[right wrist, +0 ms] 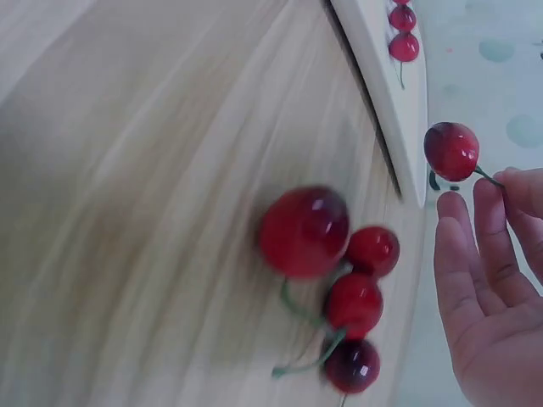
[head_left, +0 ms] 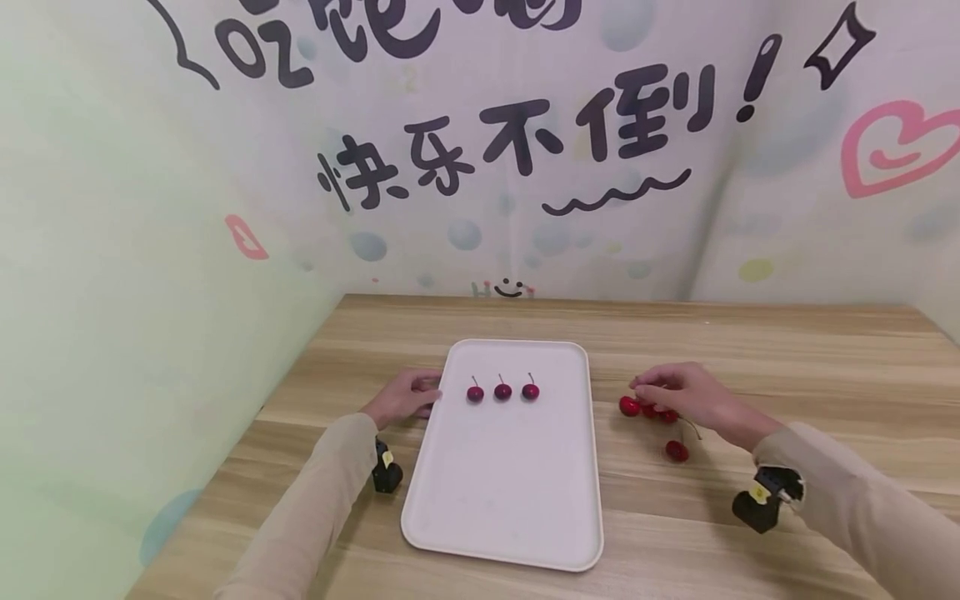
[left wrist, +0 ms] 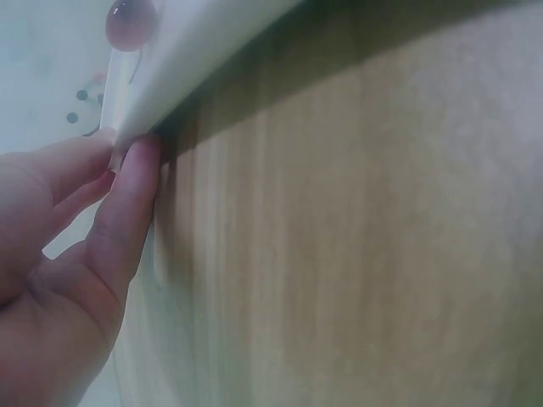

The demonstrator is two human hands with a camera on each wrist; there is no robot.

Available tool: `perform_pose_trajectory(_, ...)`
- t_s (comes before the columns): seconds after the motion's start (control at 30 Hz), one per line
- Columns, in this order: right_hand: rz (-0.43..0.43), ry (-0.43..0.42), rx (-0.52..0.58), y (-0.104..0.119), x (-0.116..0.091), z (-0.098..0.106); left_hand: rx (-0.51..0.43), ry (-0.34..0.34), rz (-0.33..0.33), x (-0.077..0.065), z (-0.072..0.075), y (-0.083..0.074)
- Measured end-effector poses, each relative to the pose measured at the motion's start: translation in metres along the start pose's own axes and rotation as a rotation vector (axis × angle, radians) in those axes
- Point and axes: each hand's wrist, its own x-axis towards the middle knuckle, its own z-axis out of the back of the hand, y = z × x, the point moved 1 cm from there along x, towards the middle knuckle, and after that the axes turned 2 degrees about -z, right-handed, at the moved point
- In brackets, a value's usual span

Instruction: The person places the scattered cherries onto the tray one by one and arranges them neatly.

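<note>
A white rectangular tray lies on the table, with a row of 3 dark red cherries in its upper part, stems pointing away. My left hand holds the tray's left rim between thumb and fingers, seen closer in the left wrist view. To the right of the tray, my right hand pinches the green stem of a red cherry, which hangs off the tabletop in the right wrist view. Several more loose cherries lie below that hand, one cherry nearer to me and partly apart.
The wood-grain table reaches back to a wall printed with dark lettering and coloured shapes. A pale green wall stands along the left. Each wrist carries a small black camera.
</note>
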Motion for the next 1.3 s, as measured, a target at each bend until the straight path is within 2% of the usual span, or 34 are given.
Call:
perform_pose_trajectory(0.4, 0.075, 0.058, 0.034, 0.025, 0.032, -0.019, -0.007, 0.000, -0.003, 0.000, 0.001, 0.000)
perform_pose_trajectory(0.8, 0.098, 0.028, -0.098, 0.034, 0.073, -0.038, -0.032, 0.014, -0.006, 0.000, 0.001, 0.000)
perform_pose_trajectory(1.0, 0.116, 0.004, -0.137, 0.036, 0.083, -0.045, -0.035, 0.001, 0.014, 0.000, 0.001, 0.000)
perform_pose_trajectory(1.2, 0.095, 0.022, -0.213, 0.031, 0.090, -0.055, -0.032, 0.006, 0.006, 0.000, 0.001, -0.001)
perform_pose_trajectory(1.3, 0.111, 0.029, -0.241, 0.030, 0.093, -0.058, -0.036, 0.003, 0.011, 0.000, 0.002, 0.000)
